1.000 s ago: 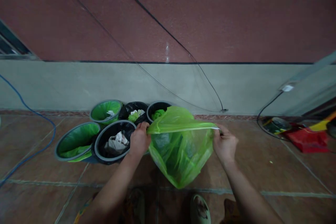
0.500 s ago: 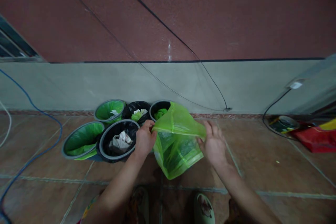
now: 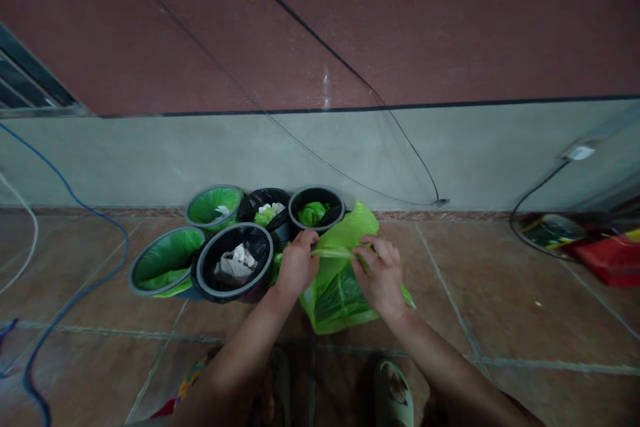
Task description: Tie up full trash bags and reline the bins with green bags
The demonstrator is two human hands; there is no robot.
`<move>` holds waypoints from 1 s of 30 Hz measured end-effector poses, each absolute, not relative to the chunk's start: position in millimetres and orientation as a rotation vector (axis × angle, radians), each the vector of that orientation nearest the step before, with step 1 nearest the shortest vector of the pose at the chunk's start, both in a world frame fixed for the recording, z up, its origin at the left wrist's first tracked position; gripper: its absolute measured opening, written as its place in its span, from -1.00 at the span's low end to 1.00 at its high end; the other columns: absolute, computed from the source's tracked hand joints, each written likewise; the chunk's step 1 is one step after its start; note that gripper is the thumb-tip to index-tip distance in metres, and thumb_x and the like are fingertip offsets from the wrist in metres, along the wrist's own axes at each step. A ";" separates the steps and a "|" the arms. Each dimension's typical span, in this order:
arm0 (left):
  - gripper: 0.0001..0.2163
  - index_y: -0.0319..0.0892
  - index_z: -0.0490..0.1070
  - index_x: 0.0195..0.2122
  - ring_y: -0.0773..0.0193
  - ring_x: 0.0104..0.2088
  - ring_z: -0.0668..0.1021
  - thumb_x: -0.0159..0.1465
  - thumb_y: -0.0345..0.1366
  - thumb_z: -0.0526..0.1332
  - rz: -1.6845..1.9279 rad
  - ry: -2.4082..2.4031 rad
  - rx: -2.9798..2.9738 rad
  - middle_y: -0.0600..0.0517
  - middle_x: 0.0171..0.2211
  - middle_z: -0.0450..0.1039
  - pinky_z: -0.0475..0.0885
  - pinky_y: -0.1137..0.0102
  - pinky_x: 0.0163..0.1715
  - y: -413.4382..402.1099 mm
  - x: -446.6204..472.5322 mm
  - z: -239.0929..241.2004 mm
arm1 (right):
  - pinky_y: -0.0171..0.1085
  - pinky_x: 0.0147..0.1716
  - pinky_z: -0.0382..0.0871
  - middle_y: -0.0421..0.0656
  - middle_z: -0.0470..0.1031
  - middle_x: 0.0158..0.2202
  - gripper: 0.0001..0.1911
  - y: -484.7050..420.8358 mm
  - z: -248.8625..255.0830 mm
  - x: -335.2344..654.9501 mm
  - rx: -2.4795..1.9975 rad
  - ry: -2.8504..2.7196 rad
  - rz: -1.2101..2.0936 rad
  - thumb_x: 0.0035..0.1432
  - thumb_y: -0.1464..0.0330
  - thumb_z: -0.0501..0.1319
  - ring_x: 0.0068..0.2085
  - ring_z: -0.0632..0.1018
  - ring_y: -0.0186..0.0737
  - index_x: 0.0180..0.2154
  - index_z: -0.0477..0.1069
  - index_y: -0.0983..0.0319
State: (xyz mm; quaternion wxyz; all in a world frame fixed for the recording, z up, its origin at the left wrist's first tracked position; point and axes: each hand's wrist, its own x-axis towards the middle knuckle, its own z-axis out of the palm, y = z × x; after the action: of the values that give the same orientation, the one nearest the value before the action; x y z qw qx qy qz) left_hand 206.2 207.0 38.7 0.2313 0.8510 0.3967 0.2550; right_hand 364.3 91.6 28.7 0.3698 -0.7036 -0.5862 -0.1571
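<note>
A translucent green plastic bag (image 3: 340, 303) hangs between my hands, in front of the bins. My left hand (image 3: 299, 263) is closed on the left side of its rim. My right hand (image 3: 381, 273) pinches the rim a short way to the right, so the edge runs as a narrow gathered strip between them. Part of the bag stands up behind that strip. Just left of my left hand is a bin (image 3: 235, 260) lined in black, with crumpled white and grey waste inside. Behind my hands, another black-lined bin (image 3: 316, 203) holds a crumpled green bag.
Two green-lined bins (image 3: 167, 260) stand at the left, and a black-lined bin (image 3: 263, 203) stands by the wall. A blue hose (image 3: 107, 273) curves over the tiled floor. A red object (image 3: 610, 260) and a black cable (image 3: 530, 200) lie at the right.
My right hand has moved left, closer to my left hand. The bag's opening, spread wide before, is now drawn into a narrow strip. The bin behind shows more fully.
</note>
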 end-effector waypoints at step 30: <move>-0.72 -0.16 0.43 -0.17 0.24 -0.22 0.59 0.14 -0.54 0.11 0.847 1.055 2.316 -0.02 -0.24 0.57 0.45 0.42 -0.14 191.5 217.2 41.5 | -0.02 0.08 0.20 0.07 0.32 0.19 -0.47 94.7 26.0 353.3 -2.122 -1.689 -0.436 0.11 0.39 0.21 0.10 0.33 0.07 0.15 0.33 0.26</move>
State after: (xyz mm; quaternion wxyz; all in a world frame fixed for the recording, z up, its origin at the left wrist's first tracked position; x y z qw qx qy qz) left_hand 217.2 191.5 41.5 0.2277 0.8408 0.3829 0.3075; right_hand 353.3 94.7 26.0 0.1962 -0.7575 -0.6029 -0.1557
